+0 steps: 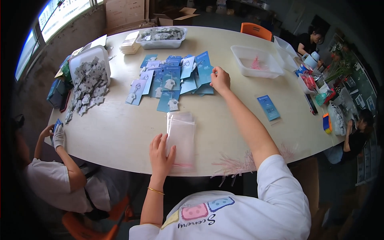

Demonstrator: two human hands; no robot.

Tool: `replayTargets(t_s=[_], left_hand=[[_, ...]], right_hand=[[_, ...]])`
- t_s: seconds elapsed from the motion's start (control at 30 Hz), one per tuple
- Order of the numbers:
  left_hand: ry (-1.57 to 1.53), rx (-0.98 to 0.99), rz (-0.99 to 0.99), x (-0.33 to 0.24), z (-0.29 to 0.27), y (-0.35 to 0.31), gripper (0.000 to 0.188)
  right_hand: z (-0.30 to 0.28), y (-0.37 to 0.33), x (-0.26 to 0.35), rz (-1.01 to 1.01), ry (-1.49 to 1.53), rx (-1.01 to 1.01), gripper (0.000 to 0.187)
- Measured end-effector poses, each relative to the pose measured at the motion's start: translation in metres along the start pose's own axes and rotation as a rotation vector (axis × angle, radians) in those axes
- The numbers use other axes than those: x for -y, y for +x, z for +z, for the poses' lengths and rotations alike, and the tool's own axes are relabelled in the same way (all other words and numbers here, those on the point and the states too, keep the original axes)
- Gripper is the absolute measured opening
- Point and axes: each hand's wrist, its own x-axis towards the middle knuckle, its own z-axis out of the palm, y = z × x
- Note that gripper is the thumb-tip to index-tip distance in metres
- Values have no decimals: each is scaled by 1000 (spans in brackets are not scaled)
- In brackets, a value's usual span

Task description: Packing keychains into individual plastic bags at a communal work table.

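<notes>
On the table in front of me lies a stack of clear plastic bags. My left hand rests at its left edge, fingers apart, thumb over the bags. Beyond them spreads a pile of blue cards, many bearing a white T-shirt-shaped keychain. At the pile's right side my right hand is closed, its fingertips pinching the edge of a tilted blue card. The fingers partly hide that edge. A single blue card in a clear bag lies apart to the right.
Small grey-white packets spill from a white bin at left; another filled tub stands at the back. A white tray holds pink strips. Pink strips hang over the front edge. One co-worker sits at left, others at right.
</notes>
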Motion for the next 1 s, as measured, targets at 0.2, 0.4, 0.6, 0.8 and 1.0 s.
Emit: replayTargets(t_s=[0.2, 0.4, 0.6, 0.8, 1.0], left_hand=[[-248, -152, 123, -50, -16, 40, 48], [-953, 259, 71, -97, -2, 102, 63], [-1249, 647, -200, -109, 18, 79, 21], [-1183, 548, -255, -109, 21, 51, 15], [-828, 336, -70, -106, -5, 34, 26]], right_hand=[[-95, -110, 19, -321, 142, -43, 4], [-134, -200, 21, -144, 494, 181, 8], [-134, -246, 19, 4, 761, 290, 16], [-114, -262, 1, 4, 952, 490, 30], [-120, -280, 1, 59, 915, 440, 27]])
